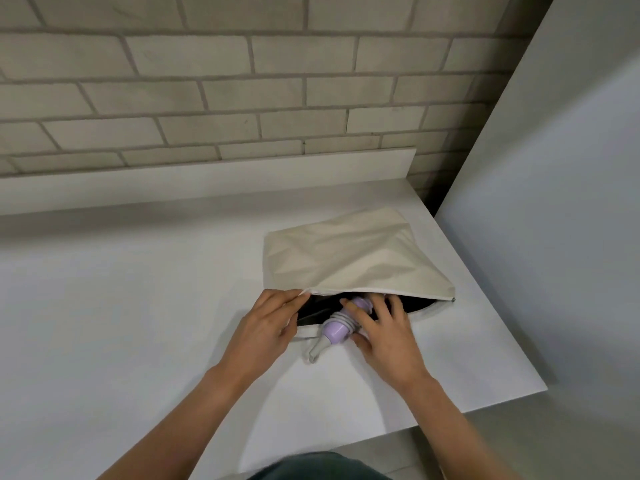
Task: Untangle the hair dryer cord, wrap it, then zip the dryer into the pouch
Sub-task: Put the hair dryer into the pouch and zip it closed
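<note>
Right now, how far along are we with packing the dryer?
Done: the cord looks wrapped around the purple hair dryer. In hand: the left hand holds the pouch mouth open while the right hand pushes the dryer in; its handle end sticks out. Left: seat it fully, then close the zip, whose puller sits at the far right end.

Even, soft indoor light, moderately bright, no hard glare. White table [138, 323] reads slightly grey-blue, close to blown out near its right edge. Soft shadows: under the arms near the bottom, a faint band below the back ledge [207, 174], dark gap at the wall corner top right. Pouch [346, 258] mouth interior is black, no detail. Wide-angle distortion: brick wall [207, 81] lines bow and tilt toward the edges. Focus fair at centre; overall soft, smeared compression texture. Left hand [263, 327] and right hand [384, 337] slightly motion-blurred at the fingertips.
</note>
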